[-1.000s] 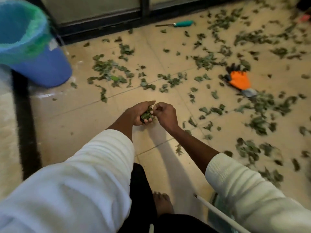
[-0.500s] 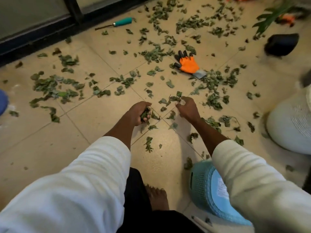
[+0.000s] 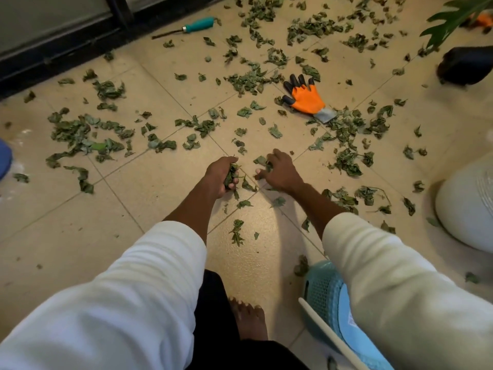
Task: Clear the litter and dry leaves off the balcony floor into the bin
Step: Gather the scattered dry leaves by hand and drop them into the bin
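Dry green leaves (image 3: 80, 134) lie scattered over most of the beige tiled balcony floor. My left hand (image 3: 220, 174) grips a bunch of leaves (image 3: 230, 176) just above the floor at the centre. Beside it, my right hand (image 3: 278, 170) reaches down with curled fingers and pinches a leaf (image 3: 262, 161) on the tile. Only a blue sliver of the bin (image 3: 4, 161) shows at the left edge.
An orange and black glove (image 3: 306, 98) lies among the leaves beyond my hands. A teal-handled tool (image 3: 197, 24) rests near the dark door frame. A white pot (image 3: 469, 206) and a dark pot (image 3: 466, 65) stand at right. A light blue mesh basket (image 3: 324, 292) sits under my right arm.
The view has swung right, so the blue bin has slid almost out at left. My right hand left the bunch in my left hand and reached to leaves on the floor.
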{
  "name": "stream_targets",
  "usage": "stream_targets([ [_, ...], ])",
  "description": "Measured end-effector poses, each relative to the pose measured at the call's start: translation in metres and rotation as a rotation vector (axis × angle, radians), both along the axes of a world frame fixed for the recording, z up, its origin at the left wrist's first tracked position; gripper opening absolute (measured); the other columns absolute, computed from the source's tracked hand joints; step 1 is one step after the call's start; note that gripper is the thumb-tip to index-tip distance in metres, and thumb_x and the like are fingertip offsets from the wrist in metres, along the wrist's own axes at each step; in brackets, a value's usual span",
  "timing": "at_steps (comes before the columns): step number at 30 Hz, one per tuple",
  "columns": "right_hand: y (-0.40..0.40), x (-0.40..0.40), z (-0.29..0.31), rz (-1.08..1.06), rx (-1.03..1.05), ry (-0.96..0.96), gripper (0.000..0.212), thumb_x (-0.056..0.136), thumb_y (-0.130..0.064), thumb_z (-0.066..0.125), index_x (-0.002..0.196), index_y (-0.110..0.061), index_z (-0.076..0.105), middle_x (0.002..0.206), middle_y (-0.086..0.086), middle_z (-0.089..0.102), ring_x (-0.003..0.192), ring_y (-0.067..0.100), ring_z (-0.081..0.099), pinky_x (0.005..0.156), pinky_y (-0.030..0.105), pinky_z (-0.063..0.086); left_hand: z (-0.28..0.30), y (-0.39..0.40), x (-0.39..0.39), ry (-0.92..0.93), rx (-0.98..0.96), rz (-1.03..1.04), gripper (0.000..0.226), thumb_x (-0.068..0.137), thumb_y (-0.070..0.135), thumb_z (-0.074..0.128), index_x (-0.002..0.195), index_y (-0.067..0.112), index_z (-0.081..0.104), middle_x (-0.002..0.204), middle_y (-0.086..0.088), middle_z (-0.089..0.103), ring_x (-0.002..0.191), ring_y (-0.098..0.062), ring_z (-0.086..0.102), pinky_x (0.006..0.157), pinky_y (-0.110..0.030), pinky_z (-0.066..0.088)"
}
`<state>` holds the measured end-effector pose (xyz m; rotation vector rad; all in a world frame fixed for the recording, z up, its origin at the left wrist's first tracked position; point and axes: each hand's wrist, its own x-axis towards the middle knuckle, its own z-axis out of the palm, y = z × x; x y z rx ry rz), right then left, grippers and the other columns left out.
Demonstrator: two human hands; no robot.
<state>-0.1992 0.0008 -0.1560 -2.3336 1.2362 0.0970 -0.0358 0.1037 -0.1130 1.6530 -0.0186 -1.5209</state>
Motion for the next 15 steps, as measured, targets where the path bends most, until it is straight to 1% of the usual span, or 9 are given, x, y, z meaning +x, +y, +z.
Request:
stream_targets([
  [2, 0.033, -0.001, -0.002, -0.001, -0.050, -0.095, 0.062, 0.095, -0.048, 0.054, 0.137, -0.002, 0.048, 0.154, 0.019, 0.032, 0.141, 0.036, 0.027, 0.118, 0.046, 0.024, 0.001, 0.002, -0.001, -0.011, -0.008, 0.009, 0.031, 0.097, 0.031, 0.054, 0.072, 0.014, 0.047, 0.058, -0.001, 0.044, 0.044, -0.015, 0.038, 0.037, -0.021, 0.024],
  [4, 0.060, -0.004, -0.005, 0.031, -0.097, -0.163, 0.055, 0.095, -0.042, 0.056, 0.131, 0.000, 0.054, 0.150, 0.021, 0.039, 0.138, 0.036, 0.033, 0.116, 0.043, 0.027, 0.003, 0.004, -0.002, -0.024, -0.005, 0.005, 0.031, 0.097, 0.032, 0.054, 0.073, 0.014, 0.047, 0.059, -0.001, 0.044, 0.045, -0.015, 0.038, 0.038, -0.022, 0.024],
  [6, 0.073, -0.010, -0.005, 0.029, -0.108, -0.221, 0.052, 0.097, -0.039, 0.056, 0.132, -0.002, 0.055, 0.150, 0.020, 0.041, 0.138, 0.034, 0.036, 0.113, 0.038, 0.027, 0.004, 0.006, -0.004, -0.035, -0.001, 0.013, 0.031, 0.097, 0.032, 0.054, 0.073, 0.013, 0.048, 0.059, -0.002, 0.044, 0.045, -0.015, 0.038, 0.038, -0.021, 0.025],
  [7, 0.074, -0.013, -0.002, -0.002, -0.121, -0.255, 0.052, 0.098, -0.041, 0.054, 0.135, -0.004, 0.055, 0.152, 0.018, 0.040, 0.139, 0.032, 0.036, 0.113, 0.038, 0.028, 0.005, 0.008, -0.005, -0.039, -0.003, 0.018, 0.031, 0.097, 0.032, 0.054, 0.073, 0.013, 0.048, 0.059, -0.002, 0.044, 0.045, -0.015, 0.038, 0.038, -0.021, 0.025],
  [8, 0.072, -0.017, 0.000, -0.053, -0.140, -0.277, 0.055, 0.099, -0.044, 0.050, 0.138, -0.006, 0.052, 0.154, 0.016, 0.038, 0.141, 0.030, 0.035, 0.115, 0.039, 0.027, 0.007, 0.009, -0.005, -0.040, -0.007, 0.020, 0.031, 0.097, 0.032, 0.054, 0.073, 0.013, 0.048, 0.059, -0.002, 0.044, 0.045, -0.015, 0.038, 0.038, -0.021, 0.024],
  [10, 0.063, -0.028, 0.003, -0.238, -0.136, -0.286, 0.065, 0.100, -0.052, 0.041, 0.146, -0.006, 0.042, 0.159, 0.014, 0.029, 0.146, 0.028, 0.026, 0.118, 0.042, 0.021, 0.011, 0.010, -0.006, -0.038, -0.016, 0.016, 0.031, 0.097, 0.032, 0.053, 0.073, 0.013, 0.048, 0.060, -0.001, 0.044, 0.046, -0.014, 0.038, 0.038, -0.020, 0.024],
  [12, 0.056, -0.040, 0.002, -0.452, -0.029, -0.257, 0.076, 0.100, -0.056, 0.037, 0.152, -0.002, 0.027, 0.162, 0.017, 0.018, 0.149, 0.030, 0.016, 0.122, 0.044, 0.015, 0.015, 0.012, -0.005, -0.042, -0.018, 0.010, 0.030, 0.097, 0.032, 0.054, 0.073, 0.013, 0.048, 0.060, -0.001, 0.045, 0.046, -0.014, 0.038, 0.038, -0.020, 0.024],
  [13, 0.056, -0.044, 0.000, -0.511, 0.023, -0.231, 0.080, 0.100, -0.057, 0.037, 0.153, -0.001, 0.022, 0.163, 0.019, 0.014, 0.150, 0.032, 0.012, 0.123, 0.045, 0.012, 0.017, 0.013, -0.004, -0.046, -0.018, 0.007, 0.030, 0.097, 0.032, 0.054, 0.073, 0.014, 0.049, 0.060, -0.001, 0.045, 0.046, -0.014, 0.039, 0.038, -0.020, 0.025],
  [15, 0.067, -0.041, -0.006, -0.491, 0.034, -0.189, 0.082, 0.100, -0.059, 0.035, 0.154, 0.000, 0.016, 0.163, 0.020, 0.009, 0.151, 0.033, 0.007, 0.123, 0.046, 0.006, 0.018, 0.016, -0.001, -0.050, -0.016, 0.006, 0.030, 0.096, 0.032, 0.054, 0.073, 0.014, 0.049, 0.059, -0.001, 0.045, 0.046, -0.014, 0.039, 0.039, -0.021, 0.025],
])
